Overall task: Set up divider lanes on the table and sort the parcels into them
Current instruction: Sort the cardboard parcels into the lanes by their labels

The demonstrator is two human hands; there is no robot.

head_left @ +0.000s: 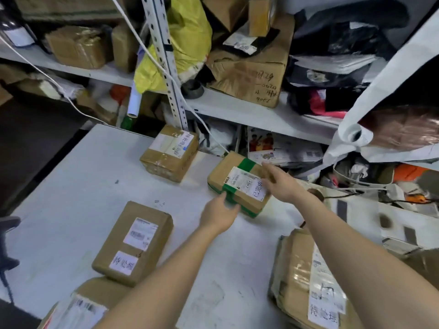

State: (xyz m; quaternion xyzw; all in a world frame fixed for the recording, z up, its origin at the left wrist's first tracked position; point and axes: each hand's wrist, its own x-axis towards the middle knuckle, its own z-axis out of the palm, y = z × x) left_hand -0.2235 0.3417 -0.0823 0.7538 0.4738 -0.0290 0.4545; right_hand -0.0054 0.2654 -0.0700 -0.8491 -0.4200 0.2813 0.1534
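A brown parcel with green tape [240,184] lies at the far right of the white table [78,186]. My left hand [219,213] touches its near corner with fingers loosely bent. My right hand [279,182] lies flat over its right side, fingers straight. A taped brown parcel [169,153] stands at the table's back edge. A long brown parcel with two white labels [134,243] lies at the front left. Another labelled parcel [78,305] sits at the front edge, and a large flat parcel [311,279] lies at the front right. No dividers are in view.
Metal shelving [171,74] behind the table is packed with cardboard boxes, a yellow bag [187,41] and dark bags. White cables hang across it. A white sheet [380,91] drapes at the right. A dark object [7,236] stands at the left edge.
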